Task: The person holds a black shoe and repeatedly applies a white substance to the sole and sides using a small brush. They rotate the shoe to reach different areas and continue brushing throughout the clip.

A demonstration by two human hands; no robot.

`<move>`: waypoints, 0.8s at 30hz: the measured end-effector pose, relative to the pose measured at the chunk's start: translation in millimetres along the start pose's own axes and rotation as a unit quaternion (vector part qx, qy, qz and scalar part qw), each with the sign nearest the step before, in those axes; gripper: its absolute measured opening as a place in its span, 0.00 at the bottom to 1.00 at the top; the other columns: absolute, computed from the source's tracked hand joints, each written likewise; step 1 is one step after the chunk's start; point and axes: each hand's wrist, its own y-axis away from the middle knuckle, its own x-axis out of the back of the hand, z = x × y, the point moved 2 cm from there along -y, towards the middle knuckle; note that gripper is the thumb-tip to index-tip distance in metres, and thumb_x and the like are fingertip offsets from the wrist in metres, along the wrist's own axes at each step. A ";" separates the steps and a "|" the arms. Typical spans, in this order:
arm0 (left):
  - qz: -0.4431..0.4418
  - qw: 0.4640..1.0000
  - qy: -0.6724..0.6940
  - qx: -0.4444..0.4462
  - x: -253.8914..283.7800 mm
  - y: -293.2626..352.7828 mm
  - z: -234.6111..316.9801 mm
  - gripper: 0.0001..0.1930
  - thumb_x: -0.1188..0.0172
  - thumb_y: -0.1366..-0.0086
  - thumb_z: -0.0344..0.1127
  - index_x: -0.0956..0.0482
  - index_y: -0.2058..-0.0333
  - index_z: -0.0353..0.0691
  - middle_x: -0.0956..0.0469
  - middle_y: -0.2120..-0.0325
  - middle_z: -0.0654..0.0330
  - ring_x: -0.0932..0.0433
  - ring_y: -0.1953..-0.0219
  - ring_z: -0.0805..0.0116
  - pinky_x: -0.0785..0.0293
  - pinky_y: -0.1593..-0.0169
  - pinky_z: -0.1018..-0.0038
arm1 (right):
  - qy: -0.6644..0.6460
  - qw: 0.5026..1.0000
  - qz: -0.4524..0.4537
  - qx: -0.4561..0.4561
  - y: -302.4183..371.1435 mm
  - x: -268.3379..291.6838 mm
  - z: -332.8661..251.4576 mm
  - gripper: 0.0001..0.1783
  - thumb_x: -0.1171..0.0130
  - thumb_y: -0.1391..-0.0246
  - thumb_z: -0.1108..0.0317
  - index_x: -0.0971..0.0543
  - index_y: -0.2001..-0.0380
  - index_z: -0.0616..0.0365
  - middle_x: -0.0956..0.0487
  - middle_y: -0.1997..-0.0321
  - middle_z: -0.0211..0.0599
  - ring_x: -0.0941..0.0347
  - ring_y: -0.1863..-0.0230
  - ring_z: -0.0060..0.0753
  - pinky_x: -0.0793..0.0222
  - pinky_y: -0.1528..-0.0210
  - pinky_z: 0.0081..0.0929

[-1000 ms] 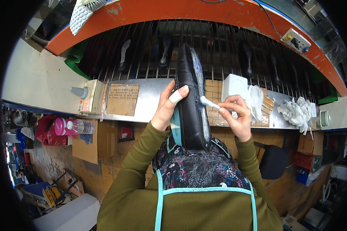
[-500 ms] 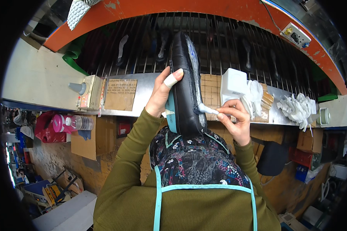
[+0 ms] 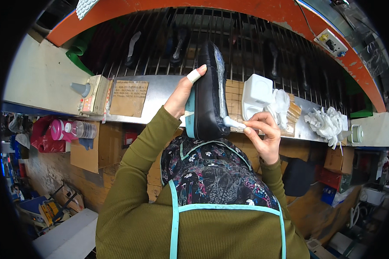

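Observation:
A black shoe upper [image 3: 205, 95], stretched over a teal last [image 3: 190, 123], stands on end before my chest. Its underside faces right, with a whitish strip running along the middle. My left hand [image 3: 181, 95] grips the shoe from the left, white tape round its thumb; the other fingers are hidden behind. Between the thumb and fingers of my right hand [image 3: 266, 134] is a white swab [image 3: 234, 123]. The swab's thick, grey-blue end touches the underside near the lower end of the shoe.
Beyond the metal bench edge [image 3: 160, 86], several dark shoe parts lie on a rack of bars [image 3: 155, 56]. A white plastic container [image 3: 258, 90] and crumpled white cloths [image 3: 326, 123] are right of the shoe; a cardboard piece [image 3: 129, 99] lies left. An orange beam [image 3: 263, 19] arches overhead.
The bench scene has shifted slightly in the view. The shoe's upper end has come a little lower and leans a bit more right. The swab stays against its lower end.

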 end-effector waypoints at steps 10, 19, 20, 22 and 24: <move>-0.061 0.993 0.049 0.086 0.0 -14.1 -18.0 0.29 0.45 0.36 0.57 0.24 0.51 0.36 0.19 0.61 0.55 0.18 0.65 0.70 0.18 0.61 0.73 | 0.030 0.998 -0.031 0.042 -19.8 10.1 -7.3 0.08 0.31 0.53 0.74 0.15 0.66 0.59 0.26 0.64 0.33 0.28 0.71 0.20 0.34 0.75 0.16; -0.073 0.982 0.097 0.146 -15.4 -4.7 -27.2 0.31 0.47 0.35 0.59 0.26 0.49 0.34 0.20 0.58 0.51 0.17 0.64 0.67 0.17 0.60 0.73 | 0.030 0.995 -0.068 0.064 -40.4 15.3 -13.6 0.09 0.31 0.54 0.74 0.15 0.66 0.58 0.26 0.64 0.32 0.26 0.69 0.21 0.32 0.73 0.17; -0.090 0.977 0.109 0.161 -16.1 -3.2 -29.5 0.30 0.49 0.34 0.59 0.26 0.49 0.36 0.20 0.58 0.54 0.17 0.64 0.67 0.18 0.59 0.72 | 0.030 0.995 -0.071 0.066 -42.4 15.7 -13.8 0.09 0.31 0.54 0.74 0.15 0.66 0.58 0.26 0.64 0.32 0.26 0.69 0.21 0.32 0.72 0.17; -0.166 0.960 0.144 0.174 -17.3 1.1 -35.9 0.28 0.52 0.32 0.58 0.26 0.47 0.39 0.19 0.57 0.58 0.18 0.63 0.68 0.19 0.56 0.71 | 0.024 0.994 -0.079 0.070 -45.8 15.8 -14.1 0.09 0.31 0.55 0.75 0.15 0.66 0.58 0.26 0.64 0.33 0.26 0.68 0.22 0.32 0.72 0.17; -0.190 0.944 0.161 0.215 -15.8 -1.2 -42.0 0.30 0.57 0.30 0.59 0.30 0.43 0.40 0.21 0.54 0.55 0.18 0.59 0.65 0.18 0.55 0.69 | 0.010 0.994 -0.087 0.071 -48.9 15.5 -13.9 0.09 0.31 0.55 0.75 0.15 0.66 0.58 0.26 0.64 0.33 0.26 0.68 0.22 0.32 0.71 0.18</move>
